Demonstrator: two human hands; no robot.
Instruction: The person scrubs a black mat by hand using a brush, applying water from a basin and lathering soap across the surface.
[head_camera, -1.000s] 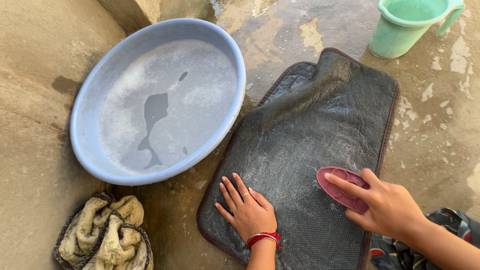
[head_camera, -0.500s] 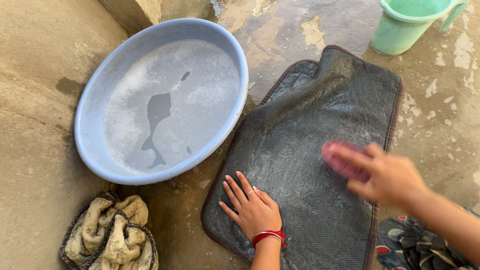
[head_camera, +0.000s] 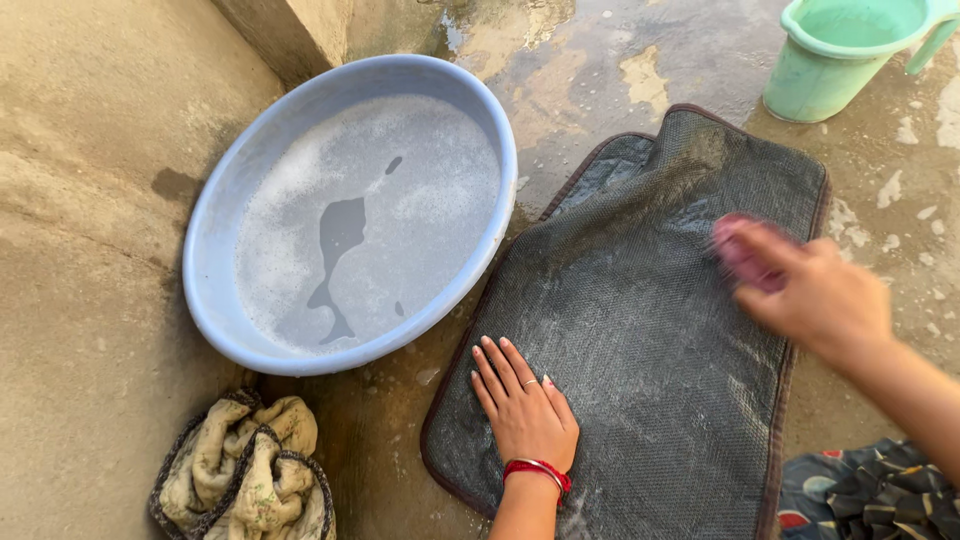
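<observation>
A dark mesh mat (head_camera: 640, 330) lies flat on the wet concrete floor (head_camera: 80, 300), just right of a blue basin (head_camera: 215, 230) of soapy water.

The left hand (head_camera: 525, 405) presses open-palmed on the mat's near edge, seemingly to pin it down, while the blurred right hand (head_camera: 815, 295) grips a pink scrub brush (head_camera: 738, 252) against its far right part. A green jug (head_camera: 835, 55) stands beyond; a crumpled cloth (head_camera: 245, 475) lies near the basin.
</observation>
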